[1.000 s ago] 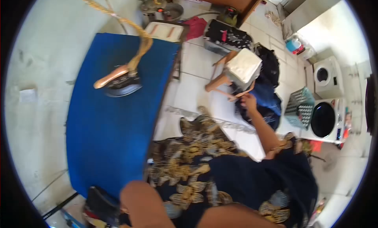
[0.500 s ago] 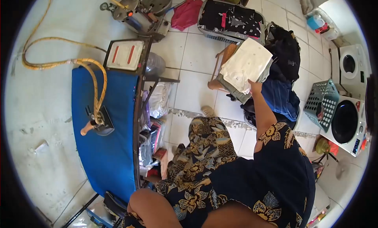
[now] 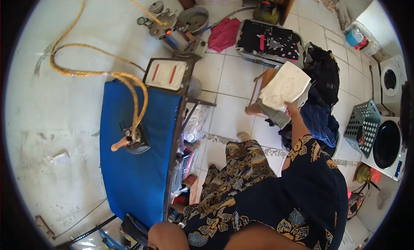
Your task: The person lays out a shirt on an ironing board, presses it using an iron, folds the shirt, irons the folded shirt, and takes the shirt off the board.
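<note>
My right hand [image 3: 292, 109] reaches to a stack of folded clothes on a small wooden stool. Its fingers are closed at the near edge of the cream folded cloth [image 3: 288, 84] on top, with a grey folded cloth [image 3: 276, 115] beneath. My left hand is out of sight; bare skin shows at the bottom left edge. An iron [image 3: 139, 142] with a wooden handle rests on the blue ironing table [image 3: 129, 176], joined to yellow hoses [image 3: 140, 92]. Beyond it lies a cream rest plate [image 3: 166, 74] with two red strips.
Dark clothes [image 3: 321, 73] and blue clothes [image 3: 319, 120] lie right of the stool. Behind are a basket of black clothes [image 3: 269, 40], a pink cloth [image 3: 224, 34] and a metal boiler [image 3: 170, 32]. A green basket [image 3: 361, 127] stands by a washing machine [image 3: 387, 144]. Packed bags [image 3: 194, 122] sit under the table.
The view has swung and shifted. My right hand, earlier low beside the stool, moved onto the edge of the folded stack and stays there. The iron remains on the blue table.
</note>
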Motion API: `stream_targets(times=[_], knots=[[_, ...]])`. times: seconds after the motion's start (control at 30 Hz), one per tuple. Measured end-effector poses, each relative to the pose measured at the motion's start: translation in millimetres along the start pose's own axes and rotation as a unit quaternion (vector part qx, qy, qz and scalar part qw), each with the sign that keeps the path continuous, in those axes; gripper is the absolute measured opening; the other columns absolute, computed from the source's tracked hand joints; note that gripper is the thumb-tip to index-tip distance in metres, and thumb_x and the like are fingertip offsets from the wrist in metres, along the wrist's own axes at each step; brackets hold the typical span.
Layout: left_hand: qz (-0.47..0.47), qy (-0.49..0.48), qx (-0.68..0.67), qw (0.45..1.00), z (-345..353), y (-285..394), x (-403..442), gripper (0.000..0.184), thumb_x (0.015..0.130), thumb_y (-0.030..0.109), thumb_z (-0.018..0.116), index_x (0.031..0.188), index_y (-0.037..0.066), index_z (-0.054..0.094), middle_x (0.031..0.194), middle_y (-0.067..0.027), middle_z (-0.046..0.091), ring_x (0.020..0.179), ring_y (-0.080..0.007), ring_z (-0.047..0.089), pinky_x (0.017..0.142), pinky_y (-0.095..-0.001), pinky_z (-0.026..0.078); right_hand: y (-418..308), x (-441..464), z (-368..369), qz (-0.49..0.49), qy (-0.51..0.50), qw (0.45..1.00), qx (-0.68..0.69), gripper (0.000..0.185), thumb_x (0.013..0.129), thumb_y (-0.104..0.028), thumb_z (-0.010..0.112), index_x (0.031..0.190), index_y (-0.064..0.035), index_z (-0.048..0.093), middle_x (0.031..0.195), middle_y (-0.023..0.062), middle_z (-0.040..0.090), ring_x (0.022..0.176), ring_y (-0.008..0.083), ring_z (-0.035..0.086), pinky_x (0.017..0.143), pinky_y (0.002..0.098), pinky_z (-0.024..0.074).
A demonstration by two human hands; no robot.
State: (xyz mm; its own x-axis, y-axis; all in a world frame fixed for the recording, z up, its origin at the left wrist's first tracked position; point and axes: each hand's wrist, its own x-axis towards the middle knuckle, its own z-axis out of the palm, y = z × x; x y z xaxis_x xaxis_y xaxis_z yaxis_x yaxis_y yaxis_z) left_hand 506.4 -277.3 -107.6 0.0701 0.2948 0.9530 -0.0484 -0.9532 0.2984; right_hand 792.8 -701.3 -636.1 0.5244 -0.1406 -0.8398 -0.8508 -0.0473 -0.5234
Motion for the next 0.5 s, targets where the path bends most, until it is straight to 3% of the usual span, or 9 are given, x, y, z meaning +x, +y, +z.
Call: stream_targets(times=[0.1,0.17,0.27,0.3,0.33,0.37,0.4,0.47,0.5], knots=[[0.030,0.035,0.012,0.999,-34,-1,18,0.051,0.090,0.044,0.042,0.111,-0.003,0.047,0.112,-0.0172,0.051,0.112,-0.0303,0.047,0.099,-0.0489,0.034,-78,-87,34,-0.206,-0.001,0.975,0.088,0.019,0.082,-0.022,0.062,0.075,-0.0086,0.049,0.054,-0.0017,0.044,0.038,0.0094,0.038,0.036,0.0257,0.0319],[0.046,0.069,0.020,0.996,-58,-4,28,0.052,0.090,0.045,0.041,0.110,-0.003,0.047,0.112,-0.0172,0.051,0.112,-0.0304,0.047,0.099,-0.0493,0.034,-142,-186,64,-0.302,-0.189,0.929,0.104,0.019,0.081,-0.019,0.062,0.088,-0.0027,0.056,0.065,0.0000,0.056,0.049,0.0098,0.051,0.045,0.0238,0.0424],[0.080,0.131,0.047,0.987,-107,-1,46,0.053,0.091,0.047,0.040,0.109,-0.003,0.048,0.112,-0.0174,0.051,0.112,-0.0306,0.047,0.100,-0.0499,0.034,-180,-368,149,-0.338,-0.283,0.881,0.169,0.018,0.078,-0.019,0.066,0.086,-0.0031,0.062,0.071,-0.0008,0.060,0.053,0.0078,0.053,0.045,0.0230,0.0391],[0.087,0.146,0.062,0.984,-117,-7,45,0.053,0.091,0.047,0.040,0.109,-0.003,0.048,0.112,-0.0174,0.051,0.112,-0.0306,0.047,0.100,-0.0499,0.034,-175,-404,166,-0.351,-0.348,0.863,0.106,0.018,0.078,-0.017,0.067,0.088,-0.0027,0.063,0.077,0.0008,0.062,0.058,0.0087,0.056,0.050,0.0227,0.0419],[-0.040,-0.011,0.016,0.999,-118,-15,38,0.059,0.090,0.052,0.038,0.114,-0.001,0.046,0.117,-0.0157,0.050,0.112,-0.0291,0.048,0.096,-0.0463,0.037,-167,-438,183,-0.362,-0.412,0.835,0.041,0.019,0.077,-0.016,0.068,0.089,-0.0024,0.064,0.082,0.0023,0.064,0.064,0.0096,0.058,0.055,0.0223,0.0448],[-0.169,-0.162,-0.030,0.972,-121,-25,29,0.064,0.089,0.058,0.037,0.118,0.000,0.043,0.122,-0.0139,0.049,0.112,-0.0276,0.048,0.093,-0.0427,0.040,-158,-474,201,-0.386,-0.468,0.788,-0.109,0.017,0.077,-0.017,0.067,0.085,-0.0023,0.065,0.079,0.0043,0.064,0.065,0.0123,0.060,0.059,0.0250,0.0466],[-0.313,-0.177,-0.120,0.925,-131,-37,20,0.072,0.086,0.063,0.037,0.124,0.001,0.039,0.127,-0.0141,0.045,0.115,-0.0288,0.046,0.092,-0.0424,0.040,-150,-516,222,-0.403,-0.509,0.716,-0.254,0.017,0.077,-0.019,0.067,0.081,-0.0023,0.066,0.076,0.0063,0.065,0.065,0.0151,0.061,0.063,0.0277,0.0485],[-0.493,-0.184,-0.269,0.807,-164,-67,-1,0.088,0.079,0.072,0.040,0.134,0.005,0.028,0.137,-0.0154,0.032,0.120,-0.0310,0.041,0.093,-0.0438,0.038,-116,-619,286,-0.691,-0.538,0.388,-0.288,0.024,0.076,-0.024,0.066,0.073,-0.0007,0.064,0.064,0.0109,0.063,0.060,0.0242,0.063,0.065,0.0380,0.0498],[-0.539,-0.181,-0.325,0.756,-186,-76,-6,0.096,0.075,0.076,0.041,0.139,0.009,0.020,0.142,-0.0164,0.024,0.123,-0.0320,0.039,0.095,-0.0455,0.036,-81,-650,315,-0.678,-0.541,0.317,-0.384,0.028,0.076,-0.029,0.066,0.074,-0.0004,0.064,0.063,0.0142,0.062,0.062,0.0282,0.064,0.070,0.0420,0.0488]])
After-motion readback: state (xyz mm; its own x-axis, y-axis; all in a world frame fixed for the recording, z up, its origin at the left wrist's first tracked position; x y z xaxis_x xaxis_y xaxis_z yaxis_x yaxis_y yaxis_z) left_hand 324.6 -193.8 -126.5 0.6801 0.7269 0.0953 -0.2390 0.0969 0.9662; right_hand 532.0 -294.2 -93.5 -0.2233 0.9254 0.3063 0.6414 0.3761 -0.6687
